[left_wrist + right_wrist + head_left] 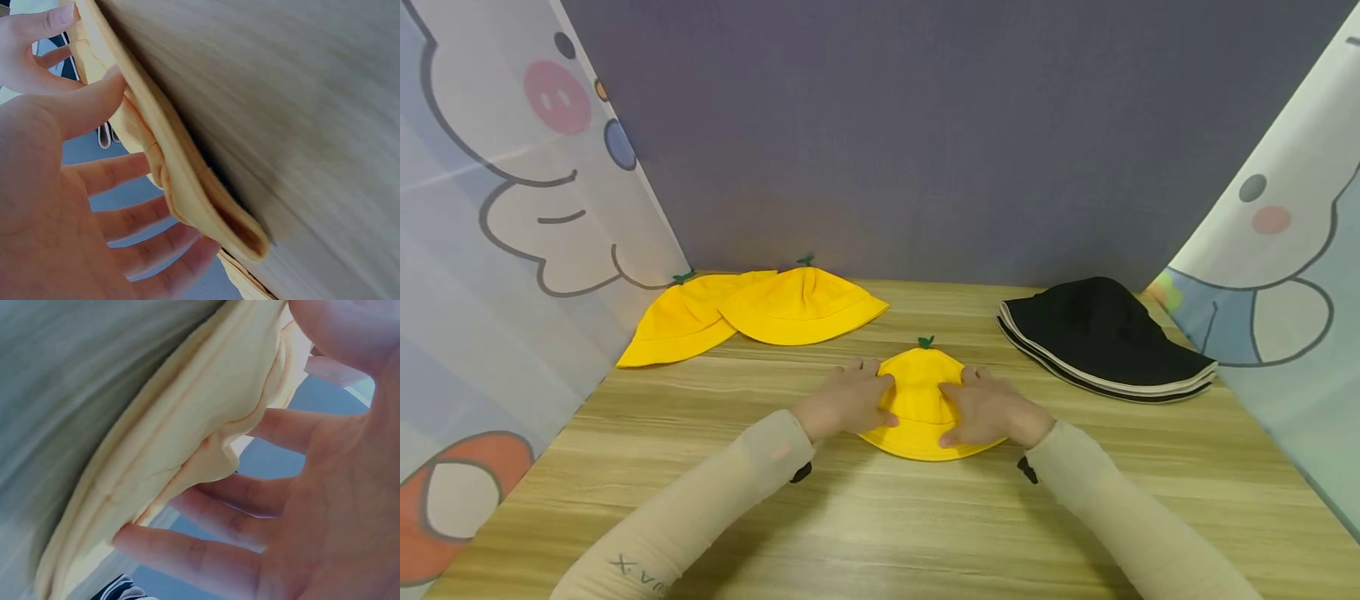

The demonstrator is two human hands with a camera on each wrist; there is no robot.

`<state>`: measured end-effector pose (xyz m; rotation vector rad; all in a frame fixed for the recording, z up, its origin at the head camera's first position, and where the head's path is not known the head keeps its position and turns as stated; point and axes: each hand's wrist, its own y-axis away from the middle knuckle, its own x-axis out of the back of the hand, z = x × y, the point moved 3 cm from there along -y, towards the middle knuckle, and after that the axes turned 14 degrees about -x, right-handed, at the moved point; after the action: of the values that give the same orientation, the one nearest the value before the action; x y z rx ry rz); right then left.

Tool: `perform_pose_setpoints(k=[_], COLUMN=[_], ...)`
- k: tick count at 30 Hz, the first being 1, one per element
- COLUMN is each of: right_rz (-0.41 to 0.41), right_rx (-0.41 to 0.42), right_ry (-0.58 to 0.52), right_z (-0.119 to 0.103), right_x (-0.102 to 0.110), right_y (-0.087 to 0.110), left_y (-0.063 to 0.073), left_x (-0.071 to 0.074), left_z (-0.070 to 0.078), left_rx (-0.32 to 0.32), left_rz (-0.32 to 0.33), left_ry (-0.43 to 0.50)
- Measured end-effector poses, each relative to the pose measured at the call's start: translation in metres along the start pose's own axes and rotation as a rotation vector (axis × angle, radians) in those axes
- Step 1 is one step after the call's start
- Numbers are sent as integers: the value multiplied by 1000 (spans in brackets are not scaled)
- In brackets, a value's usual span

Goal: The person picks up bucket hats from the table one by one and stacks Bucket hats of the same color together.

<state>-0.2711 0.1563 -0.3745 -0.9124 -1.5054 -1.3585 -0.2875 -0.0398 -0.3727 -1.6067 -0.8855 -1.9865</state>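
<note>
Yellow hat [919, 396] lies in the middle of the tabletop [700, 433], brim [917, 442] toward the person, w/ a small green sprout [926, 342] at its top. Both hands touch it, one per side: left hand [847, 402] on the left, right hand [988, 408] on the right.

In the left wrist view the fingers [134, 217] are spread, w/ gaps b/w them, and rather straight; the thumb tip rests on the brim, other fingertips are at the far side of the cloth. In the right wrist view the fingers [194, 550] are also spread and touch the cloth, which makes soft folds there; the thumb tip I cannot tell, it is cut by the frame.

Behind, on the left, are 2 more yellow hats: the outer yellow hat [673, 321] is partly covered by the inner yellow hat [805, 308]; each has a green sprout too. On the right is a stack of black hats [1101, 342], min. 2, w/ light edges, well apart from the hands. Grey backdrop [887, 142] stands at the rear, cartoon panels [512, 208] at both sides. The person wears light sleeves [700, 500], w/ lettering on the left one.
</note>
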Motion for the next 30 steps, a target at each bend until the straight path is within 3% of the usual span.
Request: perform_pose_setpoints(k=[4, 7, 10, 13, 17, 26, 30], right_rz=[-2, -7, -9, -6, -4, -6, -9], right_rx=[4, 5, 6, 7, 12, 16, 10], right_ry=[1, 1, 3, 4, 2, 6, 13], right_z=[1, 1, 1, 1, 1, 2, 2], right_x=[0, 0, -1, 0, 1, 1, 1], right_y=[-2, -2, -2, -1, -1, -1, -1], left_y=[-1, -3, -5, -8, -9, -4, -5], left_x=[4, 8, 13, 17, 20, 38, 45], left_z=[-5, -12, -20, -32, -52, -89, -102], left_rx=[0, 2, -15, -38, 1, 71, 120], left_rz=[14, 36, 99, 207, 306, 361, 345], left_ry=[42, 130, 224, 182, 28, 31, -3])
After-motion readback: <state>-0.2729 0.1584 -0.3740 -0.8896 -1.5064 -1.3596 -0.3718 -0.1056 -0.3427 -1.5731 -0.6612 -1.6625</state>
